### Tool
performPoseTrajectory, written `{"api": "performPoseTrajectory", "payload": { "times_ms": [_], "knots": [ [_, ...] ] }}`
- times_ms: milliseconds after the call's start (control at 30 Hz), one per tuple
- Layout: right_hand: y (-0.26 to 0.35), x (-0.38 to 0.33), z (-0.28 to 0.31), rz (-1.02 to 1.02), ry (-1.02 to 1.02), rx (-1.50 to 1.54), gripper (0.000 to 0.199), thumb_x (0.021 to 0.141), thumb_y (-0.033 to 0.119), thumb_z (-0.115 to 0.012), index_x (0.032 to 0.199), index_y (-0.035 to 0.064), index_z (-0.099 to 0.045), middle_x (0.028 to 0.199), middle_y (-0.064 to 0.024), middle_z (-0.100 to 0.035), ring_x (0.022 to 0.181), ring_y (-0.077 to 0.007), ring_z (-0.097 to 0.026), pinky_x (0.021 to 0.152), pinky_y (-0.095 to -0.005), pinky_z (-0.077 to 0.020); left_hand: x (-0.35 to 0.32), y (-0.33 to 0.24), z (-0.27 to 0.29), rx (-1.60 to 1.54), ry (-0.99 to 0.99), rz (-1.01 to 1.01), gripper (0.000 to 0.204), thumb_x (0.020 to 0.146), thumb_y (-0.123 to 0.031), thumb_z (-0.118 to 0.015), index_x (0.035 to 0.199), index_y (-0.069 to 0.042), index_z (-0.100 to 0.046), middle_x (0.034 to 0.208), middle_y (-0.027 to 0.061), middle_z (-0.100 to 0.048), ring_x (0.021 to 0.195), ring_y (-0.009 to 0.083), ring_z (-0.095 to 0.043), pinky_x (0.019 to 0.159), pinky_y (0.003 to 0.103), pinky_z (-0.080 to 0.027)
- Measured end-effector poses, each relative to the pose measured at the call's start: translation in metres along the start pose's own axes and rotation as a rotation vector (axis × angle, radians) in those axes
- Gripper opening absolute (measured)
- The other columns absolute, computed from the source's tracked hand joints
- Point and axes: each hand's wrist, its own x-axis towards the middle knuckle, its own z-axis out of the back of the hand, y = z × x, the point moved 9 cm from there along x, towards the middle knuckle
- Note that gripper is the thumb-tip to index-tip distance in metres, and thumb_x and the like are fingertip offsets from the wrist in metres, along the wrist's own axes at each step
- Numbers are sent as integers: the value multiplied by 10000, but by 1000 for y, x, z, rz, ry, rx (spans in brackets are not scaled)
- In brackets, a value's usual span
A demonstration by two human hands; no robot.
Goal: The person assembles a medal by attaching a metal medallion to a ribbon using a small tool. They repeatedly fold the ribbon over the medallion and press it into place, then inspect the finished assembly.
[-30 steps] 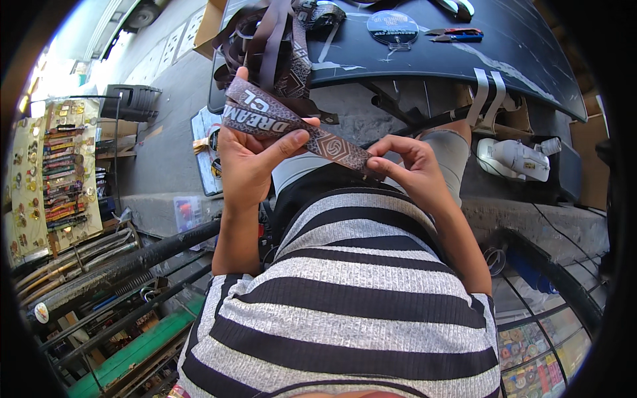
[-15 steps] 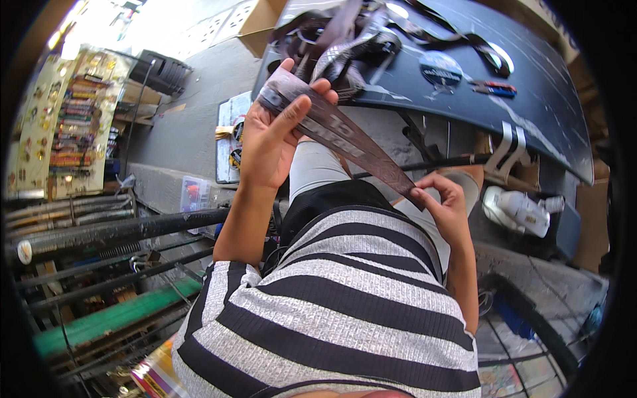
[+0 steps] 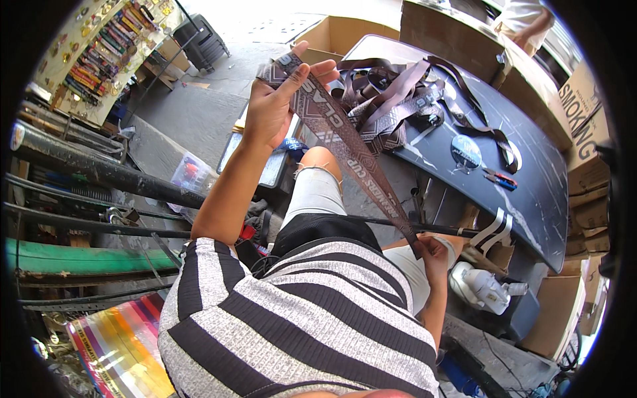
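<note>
A dark brown printed ribbon (image 3: pixel 352 149) is stretched slantwise between my two hands, in front of my lap. At its far upper end my left hand (image 3: pixel 271 113) holds it, thumb pressed over the band and fingers behind. My right hand (image 3: pixel 432 257) pinches the narrow lower end above my right thigh. Light lettering shows along the band. Beyond it, a tangled pile of similar ribbons (image 3: pixel 391 113) lies on the dark marbled table (image 3: pixel 424 142), with one strand trailing right. A round disc (image 3: pixel 466 151) and red-and-blue-handled pliers (image 3: pixel 501 179) lie near the pile.
Metal bars (image 3: pixel 106 169) run along my left side. A clear plastic box (image 3: pixel 192 174) sits beyond them. At right are a white plastic jug (image 3: pixel 481 288) and cardboard boxes (image 3: pixel 554 312). Another person (image 3: pixel 524 26) stands beyond the table.
My hands are farther apart, and the right has moved lower. More of the ribbon shows between them, its print clearer. The whole view has turned, bringing in more of the table's far side.
</note>
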Motion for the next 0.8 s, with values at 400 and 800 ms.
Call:
{"api": "performPoseTrajectory", "payload": {
  "times_ms": [400, 800],
  "knots": [
    [3, -31, 43, -88, -10, -15, 109, 922, 73, -708, 972, -24, -715, 813, -18, -709, 699, -69, -597, 667, -231, -456, 8, 17, -8, -9, 89, 106, 548, 1007, -187, -618, 1461, 34, -404, 1218, 291, -658, 1129, 354, -681, 906, 424, -601],
    [-1, -40, 52, -125, 35, -19, 107, 897, 74, -724, 961, -11, -714, 794, -15, -704, 691, -77, -589, 663, -247, -454, 18, 16, -2, 33, 116, 162, 522, 1030, -211, -575, 1468, 4, -390, 1254, 301, -636, 1166, 361, -664, 959, 420, -579]
  ]
}}
